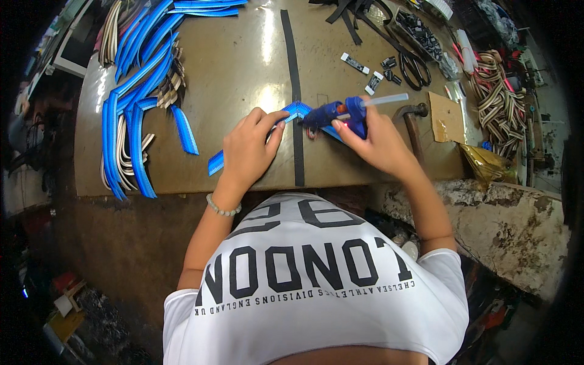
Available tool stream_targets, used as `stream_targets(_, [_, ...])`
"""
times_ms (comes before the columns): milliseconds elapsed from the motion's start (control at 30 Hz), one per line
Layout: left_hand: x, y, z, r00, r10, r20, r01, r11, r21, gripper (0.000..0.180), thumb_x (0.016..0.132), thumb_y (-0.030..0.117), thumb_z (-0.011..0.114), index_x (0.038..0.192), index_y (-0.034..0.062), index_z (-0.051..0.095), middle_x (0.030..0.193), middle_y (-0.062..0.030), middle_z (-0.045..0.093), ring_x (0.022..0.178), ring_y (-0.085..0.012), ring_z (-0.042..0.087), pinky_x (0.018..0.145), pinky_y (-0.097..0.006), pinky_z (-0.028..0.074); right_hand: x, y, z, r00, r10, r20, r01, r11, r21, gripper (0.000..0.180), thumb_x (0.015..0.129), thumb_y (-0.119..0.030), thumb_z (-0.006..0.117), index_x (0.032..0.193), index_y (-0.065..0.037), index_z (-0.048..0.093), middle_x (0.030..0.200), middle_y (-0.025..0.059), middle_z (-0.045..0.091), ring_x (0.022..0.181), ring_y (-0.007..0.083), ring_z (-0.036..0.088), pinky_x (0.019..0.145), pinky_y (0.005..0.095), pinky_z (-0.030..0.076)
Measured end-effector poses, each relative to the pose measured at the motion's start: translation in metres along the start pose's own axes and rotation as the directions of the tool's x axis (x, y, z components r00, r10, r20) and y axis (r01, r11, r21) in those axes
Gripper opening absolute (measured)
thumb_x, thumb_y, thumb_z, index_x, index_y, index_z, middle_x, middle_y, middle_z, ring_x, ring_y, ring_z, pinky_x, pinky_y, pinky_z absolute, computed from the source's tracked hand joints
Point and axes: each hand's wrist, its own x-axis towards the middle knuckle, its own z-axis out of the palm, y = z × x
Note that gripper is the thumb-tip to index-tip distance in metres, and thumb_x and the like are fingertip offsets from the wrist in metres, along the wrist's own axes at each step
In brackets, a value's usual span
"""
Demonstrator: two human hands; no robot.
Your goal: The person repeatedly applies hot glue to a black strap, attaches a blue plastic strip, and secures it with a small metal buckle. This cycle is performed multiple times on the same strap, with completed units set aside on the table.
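My left hand (249, 143) pinches a blue strap with pale edging (298, 110) between thumb and fingers. The strap bends to a peak over a black strap (298, 159) that runs lengthwise across the table. My right hand (382, 145) is closed around a blue hot glue gun (355, 111), and a translucent glue stick (389, 99) juts from its back. The gun's nozzle end is close beside the bend in the blue strap. One end of that strap (215, 163) sticks out under my left hand; its other part passes beneath the gun.
Blue straps (143, 73) lie heaped at the left, over pale striped ones. Scissors (415, 70), a hammer (413, 128) and a cardboard piece (446, 117) lie at the right. Beyond are a box of small black parts (417, 33) and a striped strap bundle (499, 103). The table's front edge (340, 184) is near me.
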Motion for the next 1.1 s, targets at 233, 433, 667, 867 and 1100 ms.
stream_targets(233, [0.0, 0.001, 0.002, 1.0, -0.015, -0.006, 0.015, 1.0, -0.017, 0.015, 0.088, 0.019, 0.066, 0.102, 0.0166, 0.071, 0.076, -0.0053, 0.056, 0.07, -0.0238, 0.06, 0.059, -0.037, 0.046, -0.034, 0.042, -0.033, 0.971, 0.148, -0.187, -0.006, 0.801, 0.599, 0.036, 0.092, -0.029, 0.069, 0.117, -0.005, 0.061, 0.09, 0.0055, 0.067, 0.071, 0.0112, 0.062, 0.053, 0.024, 0.051])
stream_targets(433, [0.004, 0.007, -0.003, 0.998, -0.047, 0.034, 0.048, 0.999, -0.014, 0.017, 0.091, 0.022, 0.065, 0.104, 0.0139, 0.07, 0.078, -0.009, 0.056, 0.069, -0.0262, 0.059, 0.061, -0.036, 0.046, -0.083, 0.164, -0.077, 0.378, 0.356, -0.854, -0.502, 0.855, 0.135, 0.046, 0.096, -0.042, 0.061, 0.101, 0.003, 0.061, 0.091, 0.018, 0.07, 0.083, 0.029, 0.067, 0.074, 0.0395, 0.051])
stream_targets(667, [0.005, 0.006, 0.001, 1.0, -0.013, -0.016, 0.013, 0.999, -0.032, 0.014, 0.088, 0.02, 0.067, 0.101, 0.0149, 0.071, 0.075, -0.0059, 0.057, 0.066, -0.024, 0.059, 0.058, -0.037, 0.045, -0.085, 0.097, -0.076, 0.438, 0.402, -0.804, -0.628, 0.777, 0.046, 0.039, 0.095, -0.034, 0.06, 0.099, 0.004, 0.069, 0.096, 0.0241, 0.069, 0.087, 0.0403, 0.066, 0.08, 0.0423, 0.051])
stream_targets(867, [0.003, 0.004, 0.001, 0.999, -0.004, -0.032, 0.003, 0.999, -0.036, 0.013, 0.088, 0.019, 0.067, 0.099, 0.0136, 0.071, 0.076, -0.0072, 0.059, 0.064, -0.0258, 0.059, 0.058, -0.037, 0.045, 0.052, 0.151, -0.049, 0.863, -0.005, -0.506, -0.128, 0.965, -0.227, 0.024, 0.083, -0.019, 0.071, 0.097, 0.001, 0.071, 0.091, 0.0216, 0.069, 0.088, 0.0397, 0.065, 0.081, 0.044, 0.051])
stream_targets(1100, [0.001, 0.001, 0.001, 0.985, -0.028, -0.171, -0.002, 0.985, -0.175, 0.014, 0.087, 0.011, 0.067, 0.1, 0.0079, 0.069, 0.078, -0.0105, 0.064, 0.062, -0.0246, 0.059, 0.056, -0.036, 0.047, 0.048, 0.12, -0.054, 0.82, -0.056, -0.569, -0.187, 0.914, -0.36, 0.023, 0.086, -0.018, 0.07, 0.093, 0.004, 0.071, 0.087, 0.0205, 0.07, 0.079, 0.034, 0.068, 0.072, 0.0414, 0.052])
